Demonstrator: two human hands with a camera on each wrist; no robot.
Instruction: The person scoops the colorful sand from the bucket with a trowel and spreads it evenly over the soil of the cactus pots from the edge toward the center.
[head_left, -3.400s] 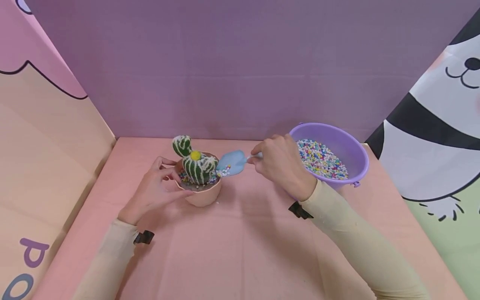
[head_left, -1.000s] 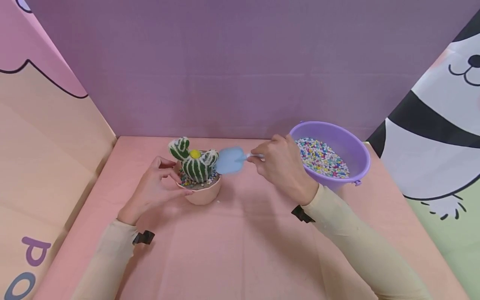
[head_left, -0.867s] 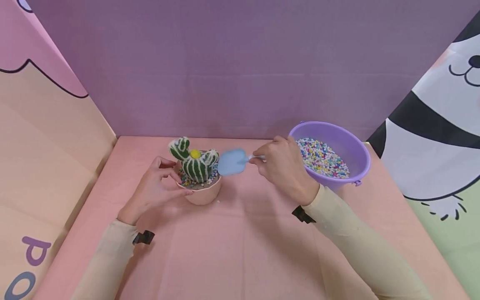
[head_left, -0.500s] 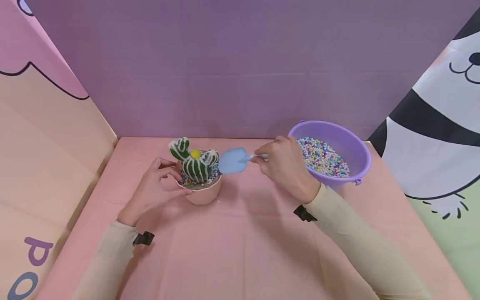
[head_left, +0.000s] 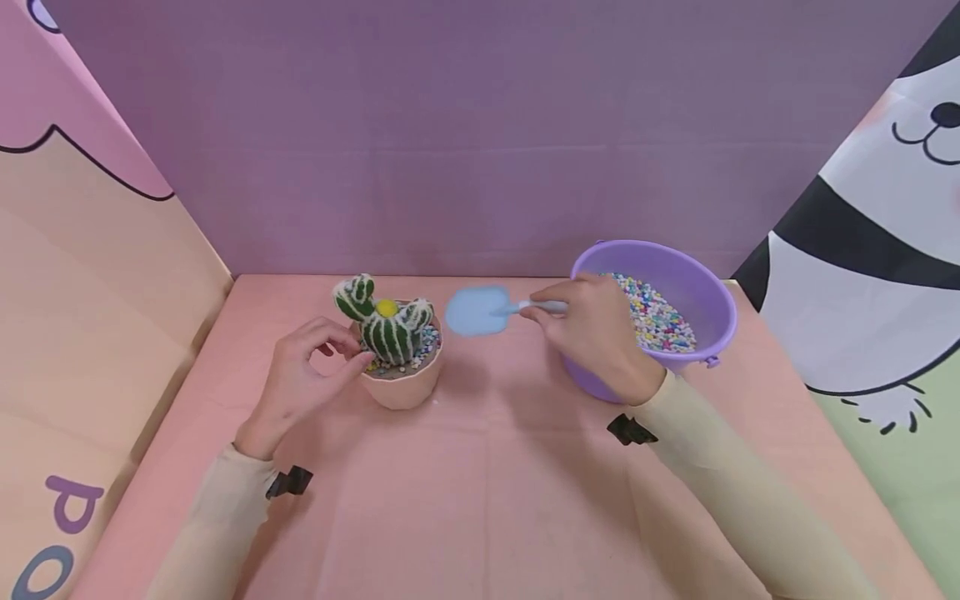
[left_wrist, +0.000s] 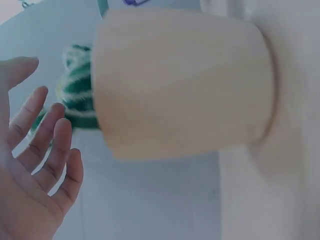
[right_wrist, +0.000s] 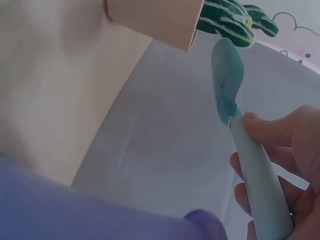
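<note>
A green cactus [head_left: 392, 339] with white stripes and a yellow tuft stands in a pale pink flowerpot [head_left: 405, 392], multicoloured beads around its base. My left hand [head_left: 296, 375] is beside the pot's left rim, fingers loosely bent and holding nothing; the left wrist view shows its fingers [left_wrist: 61, 142] apart from the pot [left_wrist: 185, 85]. My right hand [head_left: 596, 329] grips the handle of a light blue toy shovel [head_left: 477, 311]. The shovel's blade, with no beads seen on it, hangs in the air right of the pot. In the right wrist view, fingers and thumb wrap the handle [right_wrist: 260, 175].
A purple bucket [head_left: 712, 312] partly filled with multicoloured beads [head_left: 660, 321] stands at the right, partly behind my right hand. A pink cloth [head_left: 450, 508] covers the table. A purple backdrop [head_left: 480, 150] rises behind, with printed panels on both sides.
The beads on the shovel have gone into the pot. The shovel and my right hand have moved right, away from the cactus towards the bucket. My left hand has let go of the pot's rim.
</note>
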